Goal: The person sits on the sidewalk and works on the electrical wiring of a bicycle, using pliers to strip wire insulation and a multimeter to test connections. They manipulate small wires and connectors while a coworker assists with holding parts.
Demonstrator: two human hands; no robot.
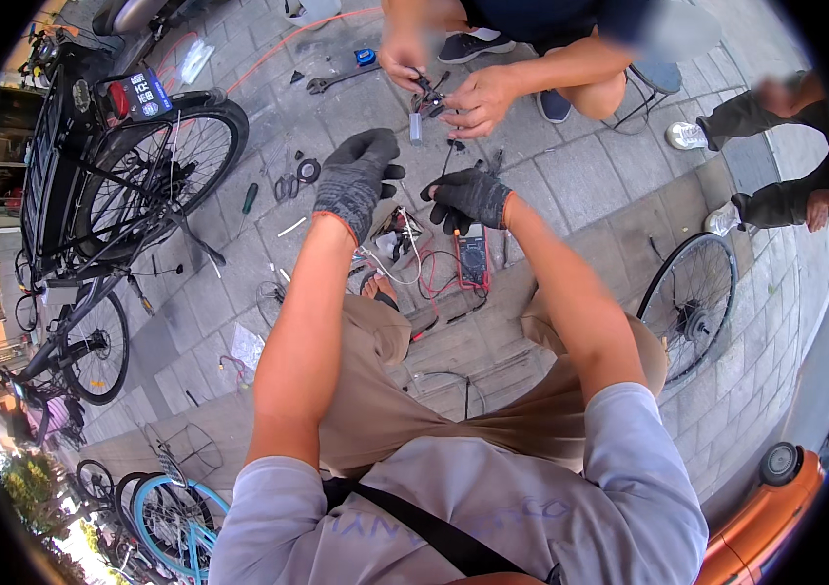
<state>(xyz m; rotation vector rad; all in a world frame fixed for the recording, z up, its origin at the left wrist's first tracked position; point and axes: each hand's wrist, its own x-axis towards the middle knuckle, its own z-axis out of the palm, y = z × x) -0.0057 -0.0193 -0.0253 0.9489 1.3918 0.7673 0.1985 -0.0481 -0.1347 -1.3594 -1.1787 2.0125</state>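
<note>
My left hand, in a grey and black glove, hangs above the paving with its fingers loosely bent and apart; nothing shows in it. To its right, my right hand wears a matching glove, and its fingers are closed on a thin dark rod that points away from me; whether this is a tool or a stiff cable I cannot tell. Just beyond, a co-worker's two hands hold a small black part. Below my hands lie a red-edged multimeter and a tangle of wires.
At left stands a black bicycle; a loose wheel lies at right. On the paving are a screwdriver, a tape roll, a wrench and a blue tape measure. Another person's shoe shows at far right.
</note>
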